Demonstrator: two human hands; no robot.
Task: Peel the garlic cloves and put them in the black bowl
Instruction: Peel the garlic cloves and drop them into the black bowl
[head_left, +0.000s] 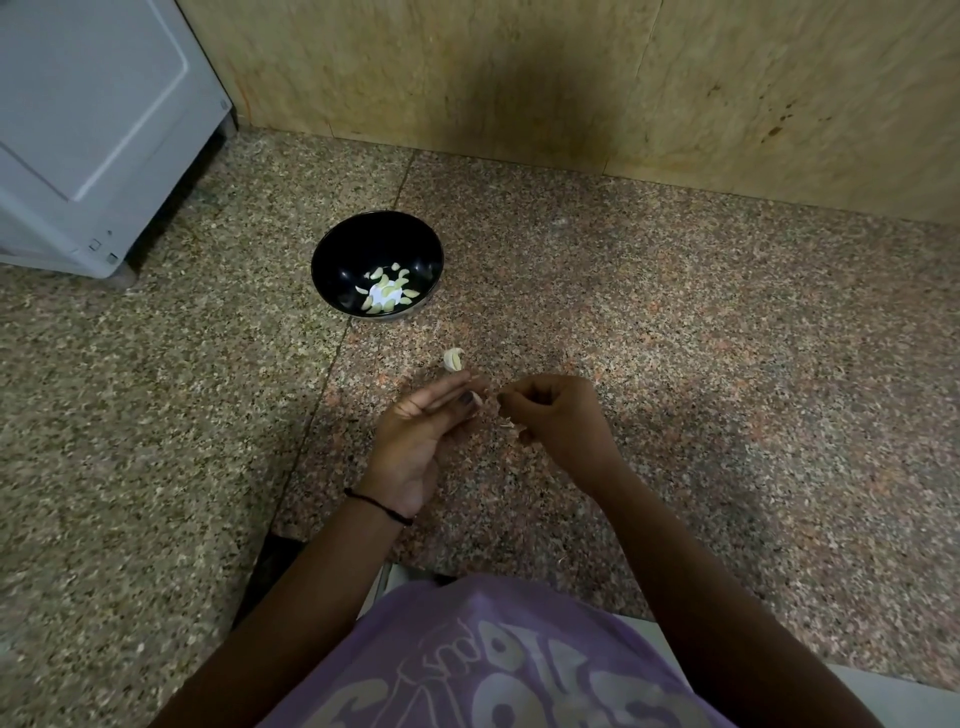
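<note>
Several peeled cloves (387, 297): inside black bowl (337, 260), centre frame.
Left grip (415, 431): pinching garlic clove (476, 399).
Right grip (550, 415): fingers curled; cannot tell what is held.

I see a speckled grey-and-pink granite slab (701, 338) filling most of the view, with a thin dark seam (332, 358) running from about twelve o'clock down toward seven o'clock; left of it the stone looks greyer, right of it pinker. Along the top, from eleven to three o'clock, stands a beige veined stone wall panel (415, 62), with a dark smudged patch (524, 88) at twelve o'clock and a few brown specks (779, 122) at two o'clock. At ten o'clock a white box-shaped appliance (93, 130) stands on the slab on a small grey foot (122, 278). At six o'clock a lavender T-shirt with pale lettering (493, 665) fills the lower edge. At five o'clock a pale strip (893, 693) borders the slab; I cannot tell what it is.
</note>
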